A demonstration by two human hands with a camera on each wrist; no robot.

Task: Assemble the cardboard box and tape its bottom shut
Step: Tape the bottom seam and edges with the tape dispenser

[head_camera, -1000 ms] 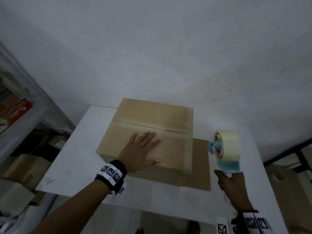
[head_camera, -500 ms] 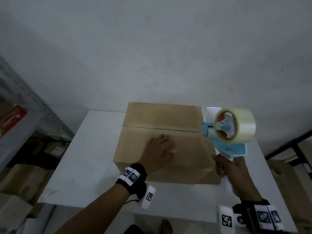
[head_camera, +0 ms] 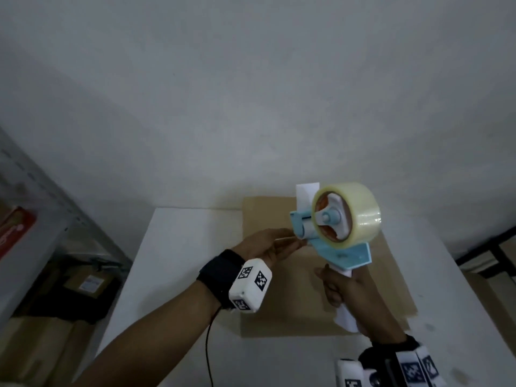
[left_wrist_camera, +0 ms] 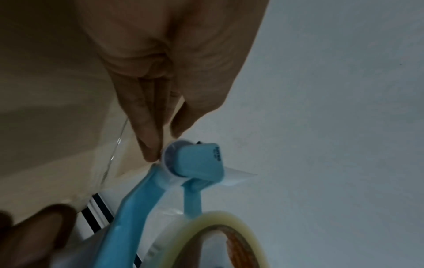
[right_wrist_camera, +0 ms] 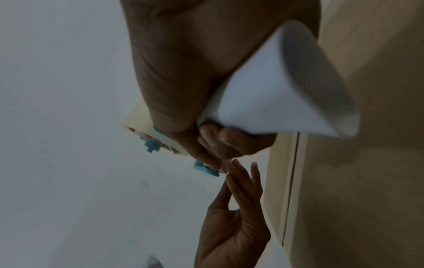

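Note:
The brown cardboard box (head_camera: 279,308) lies on the white table (head_camera: 181,261) with its flaps folded shut and the seam (right_wrist_camera: 291,181) showing. My right hand (head_camera: 343,291) grips the white handle (right_wrist_camera: 275,90) of the blue tape dispenser (head_camera: 343,247), held above the box. A clear tape roll (head_camera: 360,210) sits on it. My left hand (head_camera: 298,241) reaches to the dispenser's front roller (left_wrist_camera: 197,163), thumb and fingertips (left_wrist_camera: 151,150) pinching the tape's free end. A clear strip edge (left_wrist_camera: 114,145) shows beside the fingers.
A grey metal shelf (head_camera: 33,219) stands to the left, with cardboard boxes (head_camera: 86,283) on the floor under it. A plain white wall runs behind the table. Dark frame parts (head_camera: 491,247) show at the right edge.
My left hand lifted off the box top and moved right to the dispenser's front. My right hand raised the dispenser over the box. The camera view shifted left, so the box sits further right.

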